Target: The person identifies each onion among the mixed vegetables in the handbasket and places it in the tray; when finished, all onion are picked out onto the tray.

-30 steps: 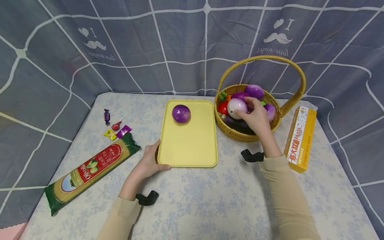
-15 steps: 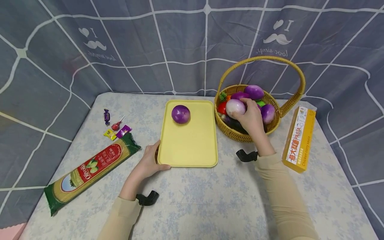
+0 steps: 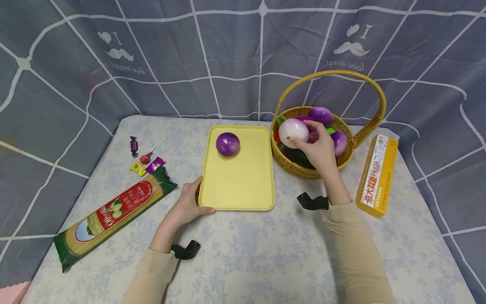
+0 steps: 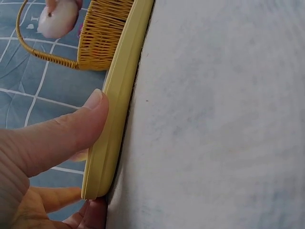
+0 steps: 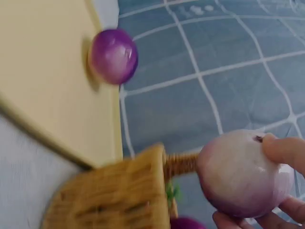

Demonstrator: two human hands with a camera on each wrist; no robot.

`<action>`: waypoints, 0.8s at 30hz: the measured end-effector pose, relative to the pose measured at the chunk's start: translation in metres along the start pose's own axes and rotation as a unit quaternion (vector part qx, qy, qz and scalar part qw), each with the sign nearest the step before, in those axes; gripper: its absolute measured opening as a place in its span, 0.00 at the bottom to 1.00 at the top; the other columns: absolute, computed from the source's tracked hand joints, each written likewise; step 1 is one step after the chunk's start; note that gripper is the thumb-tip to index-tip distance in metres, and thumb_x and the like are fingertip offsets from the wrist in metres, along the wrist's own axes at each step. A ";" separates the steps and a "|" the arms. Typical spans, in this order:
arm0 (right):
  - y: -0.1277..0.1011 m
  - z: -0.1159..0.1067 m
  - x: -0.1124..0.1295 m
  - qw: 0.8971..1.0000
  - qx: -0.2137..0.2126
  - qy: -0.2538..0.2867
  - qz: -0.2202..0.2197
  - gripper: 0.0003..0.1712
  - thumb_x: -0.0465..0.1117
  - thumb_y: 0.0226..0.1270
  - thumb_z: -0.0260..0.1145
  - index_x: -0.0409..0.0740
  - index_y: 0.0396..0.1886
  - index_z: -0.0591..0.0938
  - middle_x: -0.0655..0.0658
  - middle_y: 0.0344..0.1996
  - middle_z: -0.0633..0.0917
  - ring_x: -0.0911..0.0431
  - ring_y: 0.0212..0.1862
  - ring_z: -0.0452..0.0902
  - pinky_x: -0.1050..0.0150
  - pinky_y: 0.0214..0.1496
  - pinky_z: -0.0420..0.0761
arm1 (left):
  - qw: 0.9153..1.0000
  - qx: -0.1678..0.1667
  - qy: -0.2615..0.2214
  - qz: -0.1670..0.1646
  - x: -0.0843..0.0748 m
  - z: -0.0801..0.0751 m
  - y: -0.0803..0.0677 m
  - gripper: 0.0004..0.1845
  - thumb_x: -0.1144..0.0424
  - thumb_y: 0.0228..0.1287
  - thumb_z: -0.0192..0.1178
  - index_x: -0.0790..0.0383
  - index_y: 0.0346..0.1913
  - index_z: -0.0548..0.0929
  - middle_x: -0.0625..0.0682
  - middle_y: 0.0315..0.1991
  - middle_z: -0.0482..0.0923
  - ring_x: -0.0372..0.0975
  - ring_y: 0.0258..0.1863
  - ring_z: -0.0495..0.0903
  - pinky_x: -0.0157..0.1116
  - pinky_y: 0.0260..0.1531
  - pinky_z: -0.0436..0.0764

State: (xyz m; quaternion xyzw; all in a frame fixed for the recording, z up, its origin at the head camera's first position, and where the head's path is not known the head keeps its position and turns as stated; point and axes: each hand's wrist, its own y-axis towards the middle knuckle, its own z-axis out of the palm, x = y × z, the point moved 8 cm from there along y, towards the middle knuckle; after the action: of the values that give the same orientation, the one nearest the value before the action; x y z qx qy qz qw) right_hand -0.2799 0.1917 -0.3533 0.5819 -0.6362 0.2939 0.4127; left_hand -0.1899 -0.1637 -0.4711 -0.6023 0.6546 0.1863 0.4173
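Note:
My right hand [image 3: 320,147] holds a pale purple-white onion [image 3: 293,133] between thumb and fingers, above the near left part of a wicker basket [image 3: 294,169]. The right wrist view shows the thumb by the small brown spot on this onion [image 5: 240,174]. On a yellow tray [image 3: 239,181] lies a darker purple onion [image 3: 228,144], towards the far left corner. My left hand [image 3: 187,205] grips the tray's near left corner. In the left wrist view its thumb [image 4: 71,133] lies against the tray's outer wall, and other fingers reach round the corner.
Purple vegetables [image 3: 322,115], something green and a dark eggplant [image 3: 298,157] fill the tall-handled basket. Right of it lies a yellow pasta box [image 3: 377,175]. At the left are a spaghetti pack [image 3: 115,215], a lollipop [image 3: 146,158] and several wrapped sweets [image 3: 134,146]. A grey-blue curtain hangs behind.
My right hand has lifted the pale onion up out of the basket's contents and slightly left. The left hand stays at the tray's corner.

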 end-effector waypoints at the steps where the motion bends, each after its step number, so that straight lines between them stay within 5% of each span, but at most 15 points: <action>1: 0.000 0.003 0.002 1.000 0.006 0.013 -0.003 0.37 0.48 0.59 0.74 0.44 0.66 0.72 0.40 0.58 0.77 0.50 0.52 0.76 0.60 0.57 0.79 | 1.000 0.001 0.000 0.000 0.000 0.000 0.000 0.59 0.63 0.51 0.76 0.66 0.78 0.46 0.66 0.62 0.58 0.53 0.58 0.63 0.56 0.63 0.68; 6: -0.003 0.027 0.012 0.995 0.040 0.093 -0.008 0.37 0.44 0.60 0.74 0.41 0.67 0.71 0.40 0.61 0.77 0.51 0.56 0.77 0.70 0.55 0.80 | 1.000 0.003 -0.001 -0.005 -0.001 0.000 0.000 0.59 0.63 0.52 0.76 0.67 0.78 0.45 0.66 0.61 0.58 0.53 0.56 0.65 0.54 0.61 0.70; 13: -0.004 0.070 0.018 0.988 0.052 0.143 -0.003 0.37 0.41 0.62 0.72 0.39 0.69 0.68 0.38 0.63 0.74 0.48 0.60 0.77 0.58 0.61 0.79 | 1.000 0.004 0.002 -0.003 -0.001 0.001 0.001 0.59 0.63 0.52 0.75 0.68 0.78 0.45 0.66 0.61 0.59 0.53 0.57 0.65 0.54 0.61 0.70; 24: 0.001 0.116 0.022 0.996 0.057 0.065 -0.031 0.37 0.42 0.63 0.71 0.36 0.68 0.68 0.34 0.63 0.73 0.41 0.62 0.74 0.50 0.64 0.77 | 1.000 0.002 0.001 -0.011 0.002 0.001 0.000 0.59 0.62 0.52 0.76 0.68 0.78 0.45 0.66 0.61 0.59 0.52 0.57 0.67 0.52 0.61 0.70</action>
State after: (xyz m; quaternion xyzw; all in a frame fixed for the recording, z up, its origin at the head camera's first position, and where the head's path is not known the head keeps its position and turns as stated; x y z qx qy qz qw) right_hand -0.3021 0.0813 -0.3904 0.6036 -0.5715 0.3538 0.4288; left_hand -0.1893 -0.1641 -0.4728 -0.6089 0.6487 0.1792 0.4200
